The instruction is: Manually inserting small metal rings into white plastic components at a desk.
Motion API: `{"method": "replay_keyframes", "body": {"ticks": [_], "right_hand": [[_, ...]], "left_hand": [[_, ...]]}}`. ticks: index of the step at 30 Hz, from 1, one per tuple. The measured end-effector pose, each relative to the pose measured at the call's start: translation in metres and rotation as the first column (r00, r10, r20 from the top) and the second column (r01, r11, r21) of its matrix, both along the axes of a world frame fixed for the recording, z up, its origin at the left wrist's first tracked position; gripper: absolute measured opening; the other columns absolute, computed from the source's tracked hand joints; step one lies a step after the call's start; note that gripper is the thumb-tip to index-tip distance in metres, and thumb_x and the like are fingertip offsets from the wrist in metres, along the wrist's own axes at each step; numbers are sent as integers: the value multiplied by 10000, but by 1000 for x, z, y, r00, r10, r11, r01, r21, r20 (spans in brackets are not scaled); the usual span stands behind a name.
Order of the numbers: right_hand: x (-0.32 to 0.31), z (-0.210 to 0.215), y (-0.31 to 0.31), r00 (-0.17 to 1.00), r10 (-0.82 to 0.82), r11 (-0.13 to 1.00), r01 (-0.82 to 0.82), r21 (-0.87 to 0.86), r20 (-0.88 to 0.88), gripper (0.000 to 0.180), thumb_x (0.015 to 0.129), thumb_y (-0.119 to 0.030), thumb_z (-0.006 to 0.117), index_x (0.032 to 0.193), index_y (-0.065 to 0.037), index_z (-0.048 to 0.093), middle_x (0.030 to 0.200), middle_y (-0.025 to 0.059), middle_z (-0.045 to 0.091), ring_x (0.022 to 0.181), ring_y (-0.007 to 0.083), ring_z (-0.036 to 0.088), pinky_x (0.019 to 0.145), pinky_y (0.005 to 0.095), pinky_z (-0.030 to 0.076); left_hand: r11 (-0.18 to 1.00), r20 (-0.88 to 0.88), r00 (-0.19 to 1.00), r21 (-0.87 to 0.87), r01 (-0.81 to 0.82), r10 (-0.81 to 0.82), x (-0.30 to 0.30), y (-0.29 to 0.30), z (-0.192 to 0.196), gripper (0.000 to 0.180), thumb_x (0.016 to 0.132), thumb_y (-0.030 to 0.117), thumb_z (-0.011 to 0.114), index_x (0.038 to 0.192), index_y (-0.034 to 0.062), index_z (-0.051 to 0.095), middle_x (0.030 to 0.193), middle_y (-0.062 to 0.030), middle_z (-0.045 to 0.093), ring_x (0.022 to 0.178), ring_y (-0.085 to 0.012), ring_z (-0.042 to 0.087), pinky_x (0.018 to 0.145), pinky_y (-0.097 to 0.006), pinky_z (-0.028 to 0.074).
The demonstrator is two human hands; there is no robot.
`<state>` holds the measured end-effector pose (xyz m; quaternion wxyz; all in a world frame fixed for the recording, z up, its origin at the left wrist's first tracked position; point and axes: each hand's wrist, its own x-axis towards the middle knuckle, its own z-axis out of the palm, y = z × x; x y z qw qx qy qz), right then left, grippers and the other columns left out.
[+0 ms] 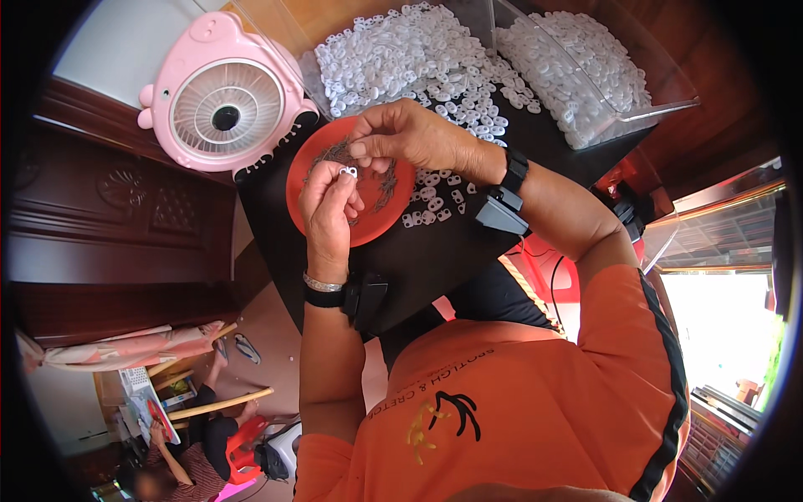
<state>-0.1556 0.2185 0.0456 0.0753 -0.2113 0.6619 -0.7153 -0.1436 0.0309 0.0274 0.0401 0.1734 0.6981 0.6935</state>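
Note:
Between the thumb and fingers of my left hand (328,205) is a small white plastic piece with two holes (348,171). Just above it, my right hand (411,138) is closed in a pinch; whatever its fingertips hold is too small to make out. Both hands are over a round orange-red bowl (389,227). Inside the bowl lies a heap of thin greyish bits (386,191), too fine to name and partly hidden by my hands. Loose white pieces (431,201) of the same kind are scattered on the black table (401,268) beside the bowl.
A large heap of white pieces (401,50) covers the table's far side. At the far right stands a clear bin (585,79) full of them. A pink animal-shaped fan (226,100) is left of the bowl. Another person (188,460) sits at the lower left.

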Motion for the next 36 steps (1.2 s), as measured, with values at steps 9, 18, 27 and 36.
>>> {"method": "replay_keyframes", "body": {"ticks": [9,18,27,36], "right_hand": [[2,-3,-3,997,52,993,-46,106,-56,177,894,-191,624,896,-14,624,752,-7,601,723,70,558,662,221,467],[2,-1,0,993,25,984,-4,180,-112,148,888,-144,607,869,3,613,742,4,597,720,82,552,686,242,464],[5,1,-1,972,17,935,67,349,-233,160,883,-149,605,847,6,606,712,11,594,697,88,555,674,260,470],[-3,-6,2,993,93,964,-72,255,-70,200,895,-201,601,844,-7,616,709,-3,587,684,76,538,646,236,445]], "left_hand": [[998,-5,999,-42,36,-37,2,2,-1,150,868,166,546,770,52,544,604,24,490,519,-47,460,469,-187,335],[996,4,999,-77,37,-37,3,3,1,141,857,153,541,763,48,533,604,22,483,520,-50,459,470,-192,341],[993,1,999,-109,54,-55,5,2,0,152,871,172,543,786,46,535,638,28,481,526,-46,446,473,-193,341],[987,8,997,-142,73,-72,5,1,1,147,881,160,537,801,37,538,648,27,468,530,-48,437,476,-196,350]]}}
